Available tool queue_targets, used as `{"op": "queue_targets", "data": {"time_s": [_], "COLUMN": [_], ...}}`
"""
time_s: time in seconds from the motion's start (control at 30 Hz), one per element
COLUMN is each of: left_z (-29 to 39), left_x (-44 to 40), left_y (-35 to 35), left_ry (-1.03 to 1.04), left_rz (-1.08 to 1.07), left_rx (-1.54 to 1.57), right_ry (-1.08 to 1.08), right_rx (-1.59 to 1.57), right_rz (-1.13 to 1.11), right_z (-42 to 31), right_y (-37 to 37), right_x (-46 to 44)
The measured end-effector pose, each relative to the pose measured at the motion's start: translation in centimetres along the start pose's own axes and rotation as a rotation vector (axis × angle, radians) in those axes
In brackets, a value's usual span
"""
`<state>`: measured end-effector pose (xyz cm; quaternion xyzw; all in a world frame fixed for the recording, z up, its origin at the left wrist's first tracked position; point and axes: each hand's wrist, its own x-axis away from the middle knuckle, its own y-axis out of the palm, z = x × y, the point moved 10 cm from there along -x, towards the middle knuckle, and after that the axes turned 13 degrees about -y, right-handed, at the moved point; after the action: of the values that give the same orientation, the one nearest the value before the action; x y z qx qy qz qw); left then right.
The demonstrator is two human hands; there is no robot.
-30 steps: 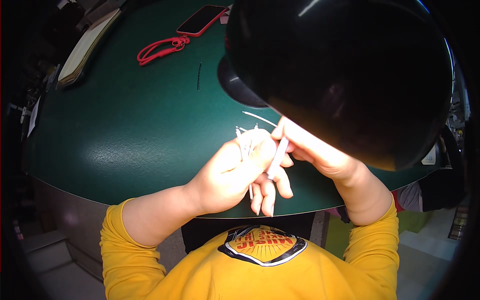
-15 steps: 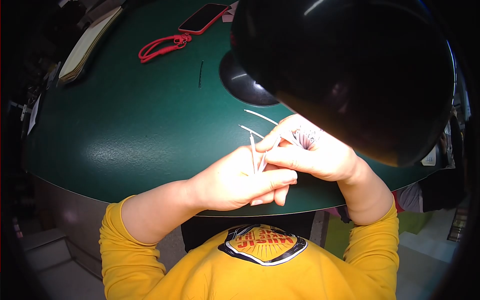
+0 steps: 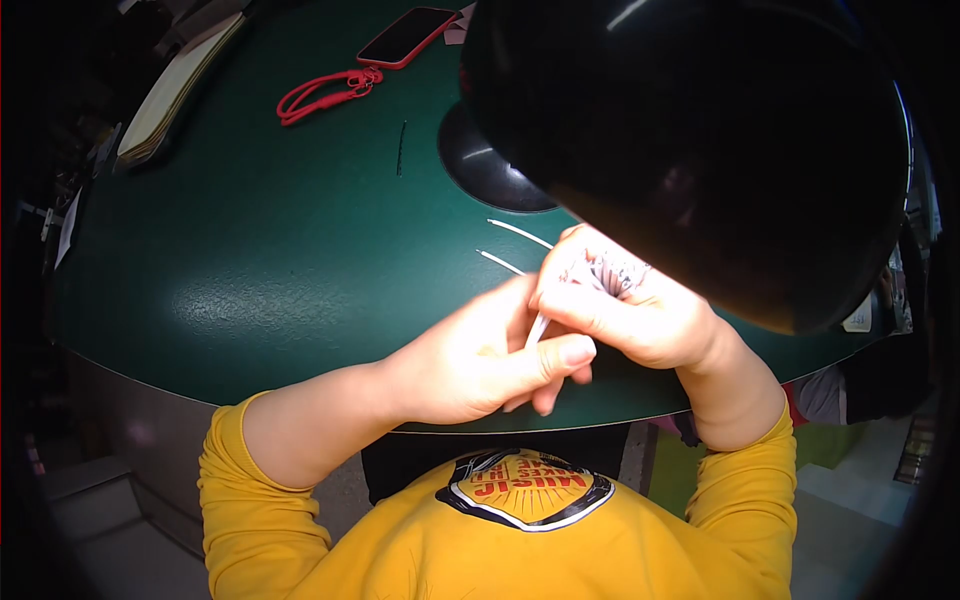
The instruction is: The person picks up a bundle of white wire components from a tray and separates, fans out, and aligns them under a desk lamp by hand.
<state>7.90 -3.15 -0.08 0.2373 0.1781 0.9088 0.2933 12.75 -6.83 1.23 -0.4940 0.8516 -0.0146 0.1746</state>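
My right hand (image 3: 635, 310) is closed round a bundle of thin white wires (image 3: 613, 277), whose ends fan out above the fist under the lamp. Close beside it, my left hand (image 3: 475, 355) has its thumb laid over curled fingers. A white wire (image 3: 537, 329) runs from the right fingertips down behind the left thumb. Two loose white wires, one upper (image 3: 520, 233) and one lower (image 3: 500, 262), lie on the green table just beyond the hands. Glare washes out detail on both hands.
A black lamp shade (image 3: 690, 150) hangs over the right side, its round base (image 3: 490, 165) on the table (image 3: 250, 230). Farther back lie a red-cased phone (image 3: 408, 38), a red cord strap (image 3: 325, 97), a thin dark strip (image 3: 402, 148) and a notebook (image 3: 185, 88).
The wires that stood up from my left hand are no longer visible there; one strand shows between the hands. My left fingers have shifted toward the right hand, which stays nearly still.
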Motion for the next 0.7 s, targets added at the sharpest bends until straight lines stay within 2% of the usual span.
{"op": "queue_targets", "data": {"time_s": [0.07,0.1,0.2,0.3,0.5,0.6,0.7], "left_z": [1.2,1.6,2.0,1.9,2.1,2.1,2.2], "left_x": [0.7,1.1,1.4,1.3,1.4,1.4,1.4], "left_y": [-1.4,-2.0,-2.2,-1.8,-1.5,-1.3,-1.2], "left_ry": [0.121,0.156,0.257,0.262,0.268,0.230,0.244], "left_rz": [0.210,0.233,0.187,0.128,0.116,0.087,0.046], "left_rx": [-0.055,-0.020,-0.009,0.059,0.091,0.101,0.118], "right_ry": [0.001,-0.005,0.006,-0.009,-0.216,-0.212,0.033], "right_rx": [0.011,0.039,0.026,0.053,0.309,0.261,-0.004], "right_rz": [0.134,0.174,0.298,0.254,0.216,0.228,0.315], "right_z": [-0.4,-0.3,0.7,0.5,-2.6,-1.5,0.9], "right_y": [-1.3,-1.8,-3.0,-2.6,-1.9,-2.1,-2.6], "right_x": [0.0,0.2,0.8,1.3,1.0,1.3,1.6]}}
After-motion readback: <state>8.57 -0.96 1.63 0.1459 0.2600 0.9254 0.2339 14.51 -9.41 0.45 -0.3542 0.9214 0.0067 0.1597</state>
